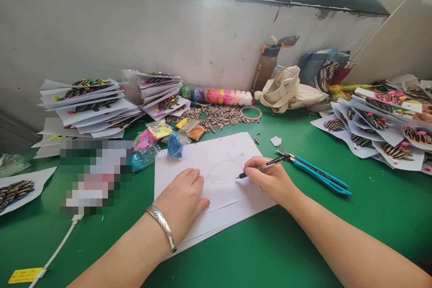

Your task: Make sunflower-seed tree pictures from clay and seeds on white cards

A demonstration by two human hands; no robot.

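– While your right hand [270,180] pinches the pen [266,165] between thumb and first fingers, your knuckles hide the fingers curled underneath. The pen's tip rests on the paper [216,153].

– Your left hand [184,198] lies flat on that same sheet, fingers loosely spread and gripping nothing. Its thumb is tucked out of sight.

– The sheet tops a thin white stack near the desk's [303,234] front edge, a little left of middle. You have a faint rounded outline [224,172] on it, between your two hands. Where the line meets your right hand, it is too faint to follow.

– A silver bracelet [162,225] sits on your left wrist.

– Just beyond your right hand, a blue utility knife [320,175] lies on the green desk, beside the sheet's right edge.

– Small bags of coloured clay [158,132] sit at the paper's back left corner. Sunflower seeds [219,117] are scattered toward the desk's back edge, with a row of coloured tubs [219,96] against the wall behind them.

– Piled sheets with seed pictures [91,103] fill the back left corner. More sheets [378,135] lie along the right edge, cut off by the frame.

– To your left, a pixelated patch [96,175] cannot be identified. A white cable [57,247] runs from it toward the front left corner.
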